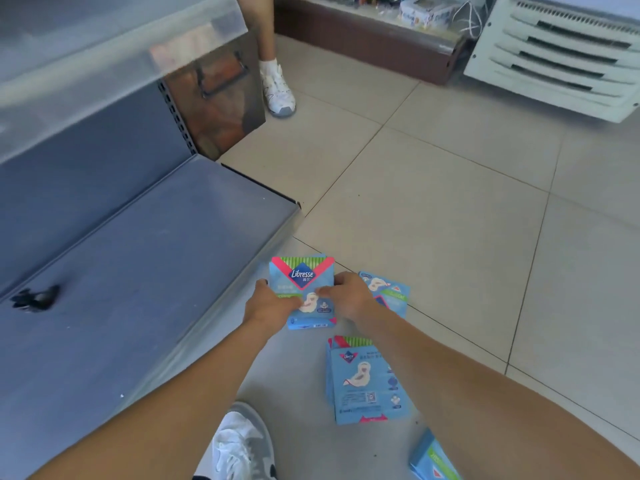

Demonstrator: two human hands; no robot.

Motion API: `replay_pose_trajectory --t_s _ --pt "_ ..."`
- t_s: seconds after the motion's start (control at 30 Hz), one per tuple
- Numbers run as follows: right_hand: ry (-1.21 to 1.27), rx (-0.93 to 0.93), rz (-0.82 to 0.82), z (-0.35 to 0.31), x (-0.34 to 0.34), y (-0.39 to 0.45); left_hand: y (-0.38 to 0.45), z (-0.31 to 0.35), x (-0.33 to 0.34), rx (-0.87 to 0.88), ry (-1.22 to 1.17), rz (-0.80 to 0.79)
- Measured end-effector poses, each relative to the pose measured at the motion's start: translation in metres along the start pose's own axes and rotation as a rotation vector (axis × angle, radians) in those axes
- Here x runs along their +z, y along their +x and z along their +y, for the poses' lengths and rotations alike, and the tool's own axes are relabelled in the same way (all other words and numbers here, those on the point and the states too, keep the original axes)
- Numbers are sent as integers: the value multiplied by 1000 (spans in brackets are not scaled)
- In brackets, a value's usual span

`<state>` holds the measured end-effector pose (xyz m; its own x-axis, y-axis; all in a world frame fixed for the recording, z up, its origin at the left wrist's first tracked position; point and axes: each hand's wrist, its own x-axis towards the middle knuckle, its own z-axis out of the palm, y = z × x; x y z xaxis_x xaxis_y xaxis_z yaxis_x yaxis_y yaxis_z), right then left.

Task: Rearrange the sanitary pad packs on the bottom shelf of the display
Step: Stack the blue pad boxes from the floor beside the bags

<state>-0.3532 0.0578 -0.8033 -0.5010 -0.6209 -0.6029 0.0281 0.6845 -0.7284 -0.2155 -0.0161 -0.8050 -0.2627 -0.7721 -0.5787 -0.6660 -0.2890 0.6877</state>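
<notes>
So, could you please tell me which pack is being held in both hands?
The Libresse-logo pack nearest the shelf, gripped by left hand and right hand; the others lie untouched on the floor.

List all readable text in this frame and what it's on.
"Libresse": dark blue badge on the pack held by the left hand and right hand.
Small Libresse-style badge on the floor pack: too small to read.
All other print on the packs: blurred.
Boxes on the far counter: unreadable.
</notes>
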Motion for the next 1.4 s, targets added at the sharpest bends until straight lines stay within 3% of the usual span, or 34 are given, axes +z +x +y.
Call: replay_pose_trajectory --t_s 0.17,0.3,0.57,0.73,0.87,1.03,1.17,1.4 --pt "81 -94 -11 -30 -31 -41 -39 34 -23 -20 -367 -189" --pt "140 -191 0 -67 -60 -87 -75 76 -50 51 -488 -203" --pt "270 -401 -46 -150 -115 -196 -171 152 -126 298 -556 -245" --pt "269 -530 -103 -203 -121 -251 -229 180 -188 519 -450 -225" --pt "238 -628 -190 -251 -105 -285 -270 196 -242 613 -365 -133" --pt "232 -730 -266 -301 -69 -313 -305 198 -307 645 -481 -14" --pt "256 -747 -350 -329 -38 -324 -317 192 -350 711 -287 182" --pt "336 -774 -352 -360 -16 -310 -321 188 -422 691 -158 473"
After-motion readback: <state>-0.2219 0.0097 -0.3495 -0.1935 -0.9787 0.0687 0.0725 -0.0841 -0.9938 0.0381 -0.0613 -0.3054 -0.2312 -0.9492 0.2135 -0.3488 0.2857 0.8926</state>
